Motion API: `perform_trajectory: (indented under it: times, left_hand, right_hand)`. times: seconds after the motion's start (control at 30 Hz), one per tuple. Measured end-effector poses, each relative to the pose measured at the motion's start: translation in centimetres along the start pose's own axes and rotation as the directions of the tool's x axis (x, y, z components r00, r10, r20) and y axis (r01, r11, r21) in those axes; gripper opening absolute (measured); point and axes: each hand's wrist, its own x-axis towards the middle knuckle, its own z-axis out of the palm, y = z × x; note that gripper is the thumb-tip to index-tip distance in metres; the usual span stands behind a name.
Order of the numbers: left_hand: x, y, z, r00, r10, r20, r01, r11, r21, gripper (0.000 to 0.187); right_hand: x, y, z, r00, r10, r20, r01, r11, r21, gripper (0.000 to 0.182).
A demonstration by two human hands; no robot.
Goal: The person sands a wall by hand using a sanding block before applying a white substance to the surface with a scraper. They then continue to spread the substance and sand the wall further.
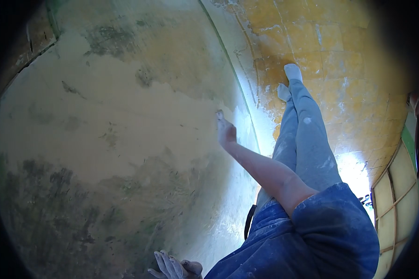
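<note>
My right hand reaches across my body to the large patchy wall, at the end of a bare forearm. It shows edge-on, its fingers stretched out along the wall's surface near its curved lower edge, their tips whitened. At the bottom of the view is my left hand, its fingers apart and coated in pale dust, with nothing in it; it overlaps the wall's dark mottled part. A smooth beige coat covers the wall's middle, with dark and greenish blotches around it.
My legs in grey trousers and white socks stand on a yellowish tiled floor with white smears. My blue shirt is dusty. A panelled surface with thin strips is at the right, beside a bright patch of light.
</note>
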Motion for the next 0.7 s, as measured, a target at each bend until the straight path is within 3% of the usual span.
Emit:
perform_trajectory:
  times: [0.03, 0.07, 0.1, 0.13, 0.2, 0.23, 0.27, 0.3, 0.33, 0.4, 0.43, 0.47, 0.5, 0.57, 0.6, 0.67, 0.7]
  left_hand:
    - [0.2, 0.2, 0.3, 1.000, -0.002, -0.004, 0.002, 1.000, -0.007, 0.038]
    - [0.3, 0.6, 0.5, 1.000, -0.006, -0.002, 0.006, 1.000, -0.013, 0.038]
    - [0.4, 1.0, 0.6, 1.000, -0.011, 0.008, 0.011, 1.000, -0.019, 0.038]
    - [0.3, 1.3, 0.5, 1.000, -0.014, 0.021, 0.015, 1.000, -0.024, 0.038]
    - [0.7, 1.6, 0.5, 1.000, -0.009, 0.025, 0.010, 0.999, -0.031, 0.038]
    - [1.0, 1.6, 0.6, 1.000, -0.007, 0.017, 0.008, 0.999, -0.032, 0.038]
    - [1.2, 1.7, 0.6, 1.000, -0.005, 0.016, 0.006, 0.999, -0.034, 0.038]
    - [1.3, 1.9, 0.6, 1.000, -0.004, 0.019, 0.005, 0.999, -0.037, 0.038]
    - [1.7, 2.2, 0.4, 1.000, -0.002, 0.022, 0.003, 0.999, -0.042, 0.038]
    - [1.4, 1.9, 0.5, 1.000, 0.019, 0.007, -0.019, 1.000, -0.019, 0.039]
    - [1.4, 1.9, 0.8, 0.999, 0.033, -0.003, -0.033, 0.999, 0.013, 0.040]
    - [1.8, 2.1, 1.5, 0.997, 0.050, -0.065, -0.050, 0.999, 0.007, 0.041]
    - [2.0, 2.3, 1.6, 0.998, 0.038, -0.053, -0.038, 0.999, 0.005, 0.041]
    - [2.4, 2.6, 1.3, 0.999, 0.030, 0.015, -0.031, 0.998, 0.063, 0.042]
    - [2.5, 2.7, 1.4, 0.999, 0.031, 0.024, -0.032, 0.996, 0.082, 0.042]
    - [2.8, 3.2, 1.5, 0.998, 0.010, 0.062, -0.017, 0.992, 0.121, 0.043]
    - [3.0, 3.4, 1.4, 0.995, -0.015, 0.096, 0.001, 0.989, 0.150, 0.043]
  right_hand:
    - [-0.5, -0.8, 1.1, 1.000, -0.001, -0.007, 0.001, 1.000, -0.002, 0.033]
    - [-1.8, -2.0, 3.7, 0.857, -0.479, -0.188, 0.505, 0.854, 0.124, 0.034]
    - [-2.7, -2.2, 5.0, 0.482, -0.783, -0.393, 0.873, 0.468, 0.139, 0.035]
    - [-3.1, -1.4, 4.6, 0.493, -0.779, -0.388, 0.866, 0.481, 0.134, 0.035]
    - [-3.1, -0.4, 3.7, 0.171, -0.960, -0.220, 0.902, 0.242, -0.356, 0.035]
    - [-1.8, 0.6, 2.9, 0.166, -0.960, -0.223, 0.903, 0.239, -0.358, 0.035]
    - [0.7, 3.3, 2.1, 0.593, -0.762, -0.262, 0.781, 0.623, -0.046, 0.037]
    - [2.2, 4.9, 1.6, 0.898, -0.414, -0.151, 0.439, 0.862, 0.253, 0.040]
    - [2.6, 5.0, 1.1, 0.900, -0.408, -0.155, 0.435, 0.865, 0.251, 0.040]
    - [2.8, 3.2, 0.2, 0.950, -0.271, -0.157, 0.242, 0.953, -0.183, 0.034]
    - [2.5, 2.7, 1.2, 0.816, -0.544, -0.197, 0.516, 0.838, -0.175, 0.033]
    - [1.8, 2.5, 2.5, 0.609, -0.759, -0.230, 0.741, 0.648, -0.177, 0.031]
    - [0.6, 1.9, 2.4, 0.616, -0.757, -0.217, 0.736, 0.651, -0.184, 0.031]
    - [-1.8, 0.7, 2.1, 0.376, -0.918, -0.128, 0.907, 0.393, -0.150, 0.031]
    - [0.2, 3.0, 1.9, 0.346, -0.924, -0.161, 0.903, 0.375, -0.211, 0.029]
    - [3.7, 7.0, 0.3, 0.580, -0.778, -0.241, 0.787, 0.611, -0.082, 0.030]
    - [4.7, 8.1, -0.9, 0.879, -0.427, -0.209, 0.425, 0.903, -0.060, 0.031]
